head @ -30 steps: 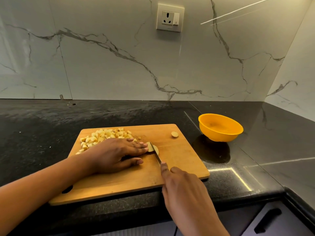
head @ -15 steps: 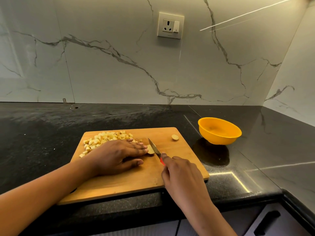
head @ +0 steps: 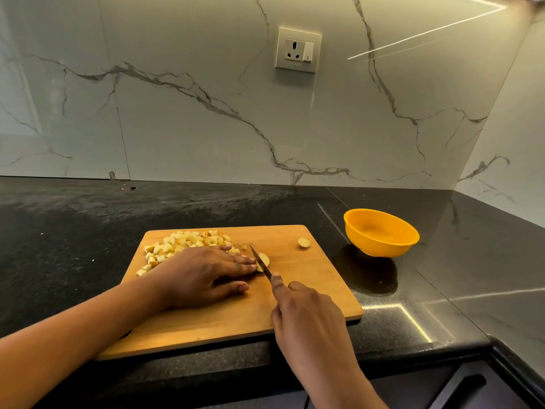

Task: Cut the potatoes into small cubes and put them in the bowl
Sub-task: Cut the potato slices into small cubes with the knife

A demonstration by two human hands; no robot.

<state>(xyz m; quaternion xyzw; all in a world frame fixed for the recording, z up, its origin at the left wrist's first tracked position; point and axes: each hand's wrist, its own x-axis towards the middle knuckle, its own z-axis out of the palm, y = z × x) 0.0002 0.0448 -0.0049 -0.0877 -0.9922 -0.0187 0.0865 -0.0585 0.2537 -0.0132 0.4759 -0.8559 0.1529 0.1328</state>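
The right hand (head: 306, 314) curls round a knife (head: 261, 261), its blade on a potato piece (head: 264, 259) that the left hand (head: 203, 276) presses flat-fingered onto the wooden board (head: 309, 278). Pale cubes (head: 182, 243) lie heaped behind that hand, partly hidden by it. Right of the board, a smooth orange bowl (head: 380, 237) stands on the glossy black counter (head: 442, 261).

brd (head: 309, 276) x1 | bowl (head: 380, 246) x1 | knife (head: 261, 262) x1 | skt (head: 298, 50) x1 | cubes (head: 182, 242): many
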